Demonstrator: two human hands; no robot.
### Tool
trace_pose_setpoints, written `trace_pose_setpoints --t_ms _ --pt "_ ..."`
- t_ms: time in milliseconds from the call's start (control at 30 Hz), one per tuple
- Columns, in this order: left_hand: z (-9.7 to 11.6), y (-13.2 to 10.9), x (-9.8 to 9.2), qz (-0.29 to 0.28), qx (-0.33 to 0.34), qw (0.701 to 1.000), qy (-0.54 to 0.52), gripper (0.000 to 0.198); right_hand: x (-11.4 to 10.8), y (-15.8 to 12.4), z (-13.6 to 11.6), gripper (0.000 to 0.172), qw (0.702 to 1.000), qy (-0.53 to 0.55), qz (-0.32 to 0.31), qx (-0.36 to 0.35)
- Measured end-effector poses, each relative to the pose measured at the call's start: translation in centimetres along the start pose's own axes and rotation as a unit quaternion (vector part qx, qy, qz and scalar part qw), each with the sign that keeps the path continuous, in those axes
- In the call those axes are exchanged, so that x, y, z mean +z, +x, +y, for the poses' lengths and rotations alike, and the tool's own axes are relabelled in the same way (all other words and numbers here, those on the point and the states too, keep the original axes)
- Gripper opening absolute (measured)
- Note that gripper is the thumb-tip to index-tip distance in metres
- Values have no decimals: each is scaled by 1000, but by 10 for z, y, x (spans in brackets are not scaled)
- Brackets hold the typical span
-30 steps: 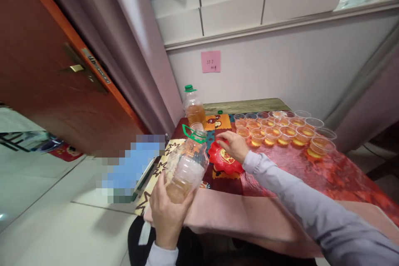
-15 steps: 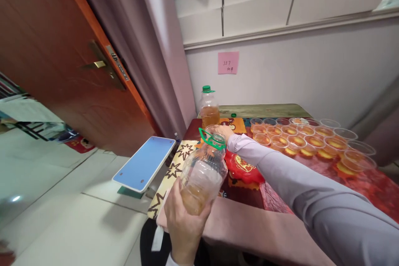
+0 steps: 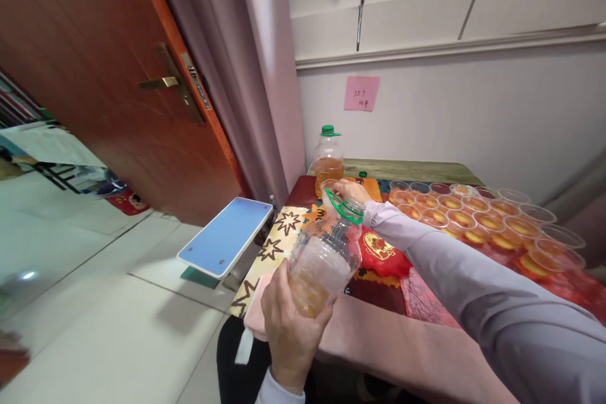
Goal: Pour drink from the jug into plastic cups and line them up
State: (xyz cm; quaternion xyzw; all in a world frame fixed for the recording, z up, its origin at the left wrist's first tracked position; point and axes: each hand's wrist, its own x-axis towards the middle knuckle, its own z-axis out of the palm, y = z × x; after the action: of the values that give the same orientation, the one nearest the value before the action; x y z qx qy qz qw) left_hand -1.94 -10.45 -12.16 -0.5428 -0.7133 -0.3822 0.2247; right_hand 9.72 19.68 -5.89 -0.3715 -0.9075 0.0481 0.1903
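Observation:
Wrapped round the lower body of a clear plastic jug [image 3: 326,259] is my left hand [image 3: 294,331], closed on it. The jug leans away from me with its neck to the upper right. Amber liquid lies in its bottom, and a green carry handle [image 3: 344,207] rings the neck. Just beyond the neck, my right hand [image 3: 351,190] has its fingers closed at the rim of a clear plastic cup [image 3: 327,187]. The jug hides most of that cup. A second jug [image 3: 329,163], green-capped and partly filled with amber liquid, stands upright behind it.
Rows of clear cups [image 3: 464,218] with amber liquid cover the table's right side. A red item with a gold print [image 3: 379,249] lies beside the jug. A green cap [image 3: 363,174] sits at the back. Left of the table stands a blue-topped stool [image 3: 227,237].
The jug in my left hand has tipped further, its neck now over toward the cup in my right hand. The whole view has shifted slightly, so things appear further right.

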Motion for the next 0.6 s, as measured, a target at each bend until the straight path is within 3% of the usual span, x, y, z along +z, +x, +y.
trace_pose_setpoints --t_ms 133,267,333,467,600 --pt "1 0 1 1 -3 1000 0 105 -29 -13 2 22 997 7 72 15" --pt "2 1 2 -6 -3 1000 2 105 -50 -65 18 19 987 27 157 -13" --pt "2 3 3 -10 -5 1000 -3 103 -45 -101 29 20 990 25 141 -6" --pt "4 6 6 -19 -15 1000 0 103 -9 -164 48 18 997 22 65 41" --pt "5 9 8 -31 -15 999 2 105 19 -188 58 18 997 11 31 73"
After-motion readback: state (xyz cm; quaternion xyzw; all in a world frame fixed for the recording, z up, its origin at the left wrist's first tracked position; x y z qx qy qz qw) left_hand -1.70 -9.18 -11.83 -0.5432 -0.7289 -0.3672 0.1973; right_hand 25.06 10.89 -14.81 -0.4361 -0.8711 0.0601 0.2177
